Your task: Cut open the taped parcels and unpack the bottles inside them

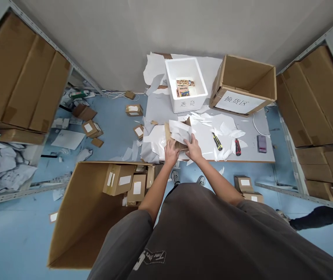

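Observation:
A small opened cardboard box point(168, 134) stands at the table's front edge, its flaps spread. My left hand point(171, 152) is closed on its near left edge. A crumpled white paper sheet point(178, 130) lies over the opening and hides most of the inside. At the right side of the box, my right hand point(194, 148) has its fingers bent over the sheet's lower right corner, gripping it close to the box wall. To the right lie a yellow-and-black utility knife point(217, 141) and a red-and-black one point(237, 147) among paper scraps point(225, 130).
Behind are a white foam box point(188, 104) with small packets and a large open carton point(240, 102). A phone point(261, 144) lies at the table's right. A big carton point(67, 217) of parcels stands at my left. Loaded shelves flank both sides; a person's leg point(321, 217) shows at right.

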A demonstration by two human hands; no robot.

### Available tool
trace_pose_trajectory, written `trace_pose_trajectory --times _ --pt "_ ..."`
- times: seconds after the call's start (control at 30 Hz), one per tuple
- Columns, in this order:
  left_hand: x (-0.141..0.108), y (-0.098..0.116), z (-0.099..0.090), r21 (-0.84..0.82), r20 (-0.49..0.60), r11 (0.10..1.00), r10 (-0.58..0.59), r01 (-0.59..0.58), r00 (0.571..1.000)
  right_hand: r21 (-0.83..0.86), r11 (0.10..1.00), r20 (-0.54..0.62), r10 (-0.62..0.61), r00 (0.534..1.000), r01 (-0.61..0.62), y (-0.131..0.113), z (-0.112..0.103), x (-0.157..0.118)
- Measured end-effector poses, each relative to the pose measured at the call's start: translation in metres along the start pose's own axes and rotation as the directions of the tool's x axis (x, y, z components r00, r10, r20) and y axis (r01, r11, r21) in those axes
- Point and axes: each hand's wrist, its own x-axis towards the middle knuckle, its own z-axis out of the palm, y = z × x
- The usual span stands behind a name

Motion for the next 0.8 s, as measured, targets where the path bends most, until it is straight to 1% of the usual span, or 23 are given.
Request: trace_pose_trajectory --times 0.1,0.2,0.3,0.4,0.47,0.57,0.63,0.7,0.8 --pt "0.008 0.025 -0.011 0.000 -0.019 0.998 0.061 -0.061 0.998 0.013 1.000 -0.070 0.019 0.997 -0.018 0.024 -0.023 -0.016" --pt "0.018 0.065 -0.019 0.000 -0.003 0.990 0.140 -0.140 0.990 0.034 0.998 -0.181 0.055 0.982 -0.050 0.059 -0.052 -0.039" --pt "0.033 0.121 -0.019 -0.007 0.030 0.972 0.236 -0.236 0.971 0.067 0.990 -0.295 0.139 0.945 -0.125 0.103 -0.084 -0.071" --pt "0.047 0.191 -0.005 -0.030 0.096 0.942 0.334 -0.333 0.938 0.093 0.967 -0.381 0.256 0.888 -0.238 0.157 -0.114 -0.116" --pt "0.054 0.242 0.012 -0.054 0.133 0.909 0.416 -0.413 0.900 0.104 0.946 -0.428 0.322 0.844 -0.308 0.197 -0.131 -0.153" --pt "0.057 0.319 0.049 -0.093 0.164 0.833 0.553 -0.545 0.817 0.131 0.902 -0.485 0.420 0.767 -0.411 0.254 -0.148 -0.217" --pt "0.053 0.368 0.078 -0.124 0.181 0.772 0.636 -0.624 0.750 0.162 0.861 -0.506 0.492 0.708 -0.482 0.289 -0.153 -0.260" --pt "0.046 0.414 0.109 -0.161 0.196 0.701 0.712 -0.694 0.674 0.196 0.807 -0.515 0.569 0.642 -0.557 0.320 -0.155 -0.300" --pt "0.032 0.476 0.151 -0.229 0.225 0.596 0.802 -0.770 0.553 0.242 0.715 -0.505 0.670 0.544 -0.656 0.357 -0.156 -0.351"
